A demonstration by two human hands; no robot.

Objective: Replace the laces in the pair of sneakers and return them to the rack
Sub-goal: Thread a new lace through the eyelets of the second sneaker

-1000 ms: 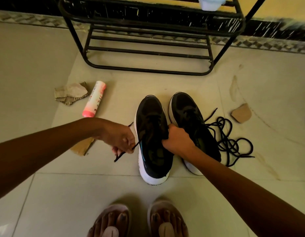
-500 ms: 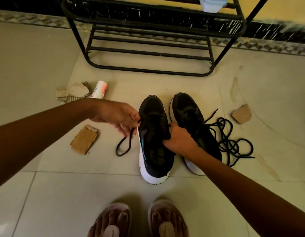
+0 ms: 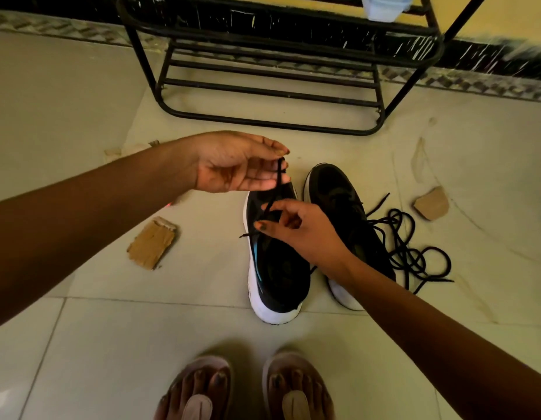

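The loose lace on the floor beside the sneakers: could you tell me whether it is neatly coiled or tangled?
Tangled: the loose lace lies in overlapping, irregular loops with its ends sticking out.

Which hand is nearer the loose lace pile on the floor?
Right. The right hand, pinching a lace over one sneaker, has only the other sneaker between it and the lace pile; the left hand holds that lace's end farther left.
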